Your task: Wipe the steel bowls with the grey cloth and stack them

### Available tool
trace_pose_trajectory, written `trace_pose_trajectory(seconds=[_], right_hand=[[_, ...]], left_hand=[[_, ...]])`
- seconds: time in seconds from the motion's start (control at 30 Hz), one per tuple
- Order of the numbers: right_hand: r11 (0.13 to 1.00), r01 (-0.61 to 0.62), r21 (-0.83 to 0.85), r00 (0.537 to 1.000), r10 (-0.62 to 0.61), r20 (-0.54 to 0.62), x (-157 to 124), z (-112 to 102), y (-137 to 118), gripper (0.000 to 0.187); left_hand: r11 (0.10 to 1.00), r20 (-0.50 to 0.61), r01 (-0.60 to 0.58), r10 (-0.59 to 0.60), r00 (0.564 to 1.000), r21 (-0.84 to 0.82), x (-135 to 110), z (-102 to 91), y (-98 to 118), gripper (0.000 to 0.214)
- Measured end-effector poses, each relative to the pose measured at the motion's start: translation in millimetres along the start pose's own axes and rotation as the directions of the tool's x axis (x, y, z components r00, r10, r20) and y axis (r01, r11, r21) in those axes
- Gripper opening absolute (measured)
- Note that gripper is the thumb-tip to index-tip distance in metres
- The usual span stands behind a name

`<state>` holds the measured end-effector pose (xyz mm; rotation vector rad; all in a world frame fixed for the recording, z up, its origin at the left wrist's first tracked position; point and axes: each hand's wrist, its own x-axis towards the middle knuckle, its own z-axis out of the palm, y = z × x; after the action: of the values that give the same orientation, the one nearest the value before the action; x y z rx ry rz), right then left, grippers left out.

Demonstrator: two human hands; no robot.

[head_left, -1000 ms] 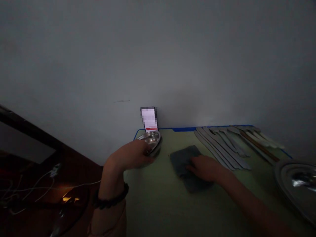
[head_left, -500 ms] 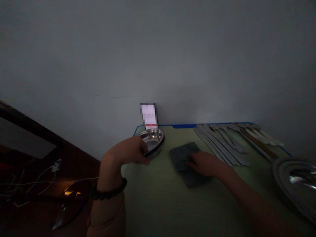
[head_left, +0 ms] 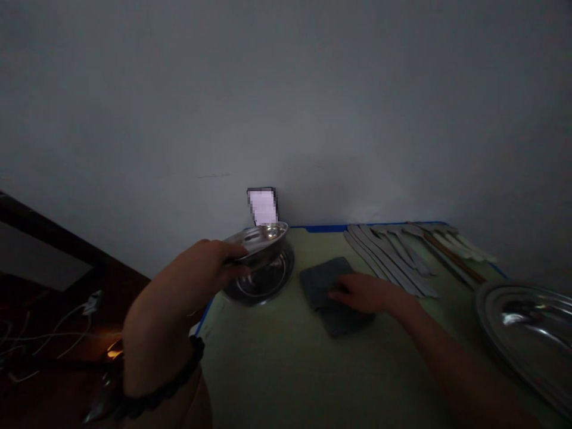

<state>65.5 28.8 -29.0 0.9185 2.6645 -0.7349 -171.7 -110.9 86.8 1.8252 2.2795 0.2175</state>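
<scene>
Two contacts: resting right hand (head_left: 365, 292) on cloth (head_left: 325, 287), cannot tell if gripping; pinching with left hand (head_left: 218, 262) metal bowl (head_left: 263, 238), probably light, stiff, slippery; best held by rim.

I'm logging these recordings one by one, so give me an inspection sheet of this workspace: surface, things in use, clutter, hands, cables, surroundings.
Surface: greenish tabletop, blue edging.
Things in use: upper metal dish, tilted, held over a lower metal dish; folded dark cloth on the tabletop.
Clutter: row of cutlery, large metal dish at right, lit phone at the back.
Hands: left hand grips the upper metal dish; right hand rests on the cloth, grip unclear.
Cables: white cables left of the tabletop.
Surroundings: grey wall behind; dim light.
</scene>
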Motion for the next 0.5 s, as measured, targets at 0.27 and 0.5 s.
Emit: trace_pose_trajectory(seconds=[0.27, 0.5], right_hand=[[0.957, 0.071, 0.28, 0.929, 0.039, -0.368, -12, -24, 8, 0.044], [0.998, -0.039, 0.039, 0.985, 0.045, -0.167, -1, -12, 24, 0.039]], left_hand=[[0.972, -0.086, -0.232, 0.235, 0.968, 0.041, 0, 5.2, 25, 0.026], [0.963, 0.042, -0.263, 0.26, 0.965, 0.063, 26, 25.9, 24, 0.028]])
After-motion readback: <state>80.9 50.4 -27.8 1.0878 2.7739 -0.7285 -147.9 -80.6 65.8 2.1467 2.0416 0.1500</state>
